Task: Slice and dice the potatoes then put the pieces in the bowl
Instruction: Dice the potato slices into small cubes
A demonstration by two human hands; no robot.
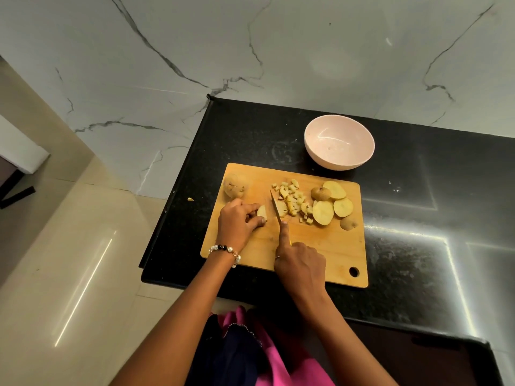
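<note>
Potatoes lie in several states on a wooden cutting board [306, 246] that rests on the black worktop [404, 218]. A whole unpeeled potato [233, 186] sits at the board's far left corner. Near the middle, a scatter of diced pieces [294, 199] spreads from the knife toward the right, and beyond them a group of thick round slices [333, 203] overlaps near the far right part of the board, with a small skin-covered end piece [348, 222] just beside them. The left hand [237, 222] has its fingers curled down onto a remaining potato chunk [262, 212], pinning it to the board; a beaded bracelet [225, 250] circles that wrist. The right hand [302, 264] grips the handle of a knife [276, 207], the handle itself hidden under the fist, with the index finger stretched forward along the back of the blade. The blade points away from the person, standing between the held chunk and the diced pile, its edge down at the board. A pale pink bowl [339, 146] stands on the worktop just beyond the board's far edge, apart from it, with no pieces visible inside. One tiny potato scrap [190, 199] lies at the worktop's left edge, well apart from the board. Behind the worktop rises a veined marble wall [250, 45].
</note>
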